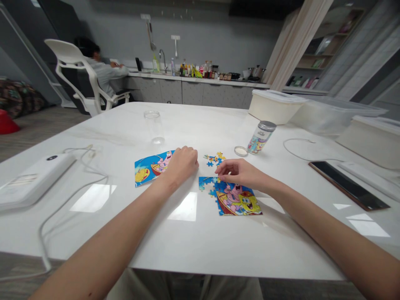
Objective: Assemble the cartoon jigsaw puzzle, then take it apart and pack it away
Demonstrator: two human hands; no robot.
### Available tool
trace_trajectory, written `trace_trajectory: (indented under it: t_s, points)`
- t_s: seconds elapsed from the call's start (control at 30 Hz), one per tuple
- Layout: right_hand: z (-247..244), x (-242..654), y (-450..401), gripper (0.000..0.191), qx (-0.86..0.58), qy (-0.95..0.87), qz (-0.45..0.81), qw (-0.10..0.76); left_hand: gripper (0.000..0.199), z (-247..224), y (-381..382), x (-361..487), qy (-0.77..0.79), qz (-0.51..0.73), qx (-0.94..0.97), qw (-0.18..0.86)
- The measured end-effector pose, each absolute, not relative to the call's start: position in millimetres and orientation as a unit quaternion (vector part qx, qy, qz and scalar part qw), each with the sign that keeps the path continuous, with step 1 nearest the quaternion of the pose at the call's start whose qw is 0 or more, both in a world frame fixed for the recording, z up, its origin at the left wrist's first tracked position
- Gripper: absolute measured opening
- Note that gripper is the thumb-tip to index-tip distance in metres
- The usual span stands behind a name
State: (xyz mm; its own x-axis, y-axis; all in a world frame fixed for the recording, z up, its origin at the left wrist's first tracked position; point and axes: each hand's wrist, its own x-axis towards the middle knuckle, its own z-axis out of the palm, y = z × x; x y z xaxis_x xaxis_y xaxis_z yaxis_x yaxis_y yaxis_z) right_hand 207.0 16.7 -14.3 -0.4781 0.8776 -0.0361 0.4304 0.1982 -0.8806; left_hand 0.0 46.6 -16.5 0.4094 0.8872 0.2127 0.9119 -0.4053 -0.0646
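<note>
A partly assembled jigsaw puzzle (237, 204) with cartoon figures in a boat lies on the white table; its left side has gaps. My right hand (239, 171) is over its top edge, thumb and fingers pinched at a small puzzle piece. Just beyond are several loose puzzle pieces (215, 158) in a small heap. My left hand (184, 161) is curled closed at the right end of a picture card (146, 168) showing the same scene, covering part of it. Its fingertips are hidden, so whatever they hold cannot be made out.
A clear jar (153, 127) stands behind the card. A printed canister (261, 137) and a round lid (241, 151) sit at right. Storage boxes (275, 107), a dark phone-like slab (346, 185), a white device (34, 177) and cables line the sides. A person (104, 75) sits beyond.
</note>
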Motion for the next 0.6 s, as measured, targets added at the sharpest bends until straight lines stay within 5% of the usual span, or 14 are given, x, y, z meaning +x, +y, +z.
trace_trajectory:
  t_s: [0.17,0.4,0.6]
  points:
    - [-13,200,9,0.008,-0.429,-0.752,0.448,0.222,0.021,-7,48,-6,-0.510,-0.095,-0.854,0.039]
    - [-11,194,3,0.008,-0.415,-0.747,0.465,0.233,0.031,28,36,-19,-0.359,-0.018,-0.887,-0.289]
    - [-13,195,3,0.014,-0.408,-0.743,0.475,0.235,0.030,26,34,-15,-0.337,0.012,-0.878,-0.340]
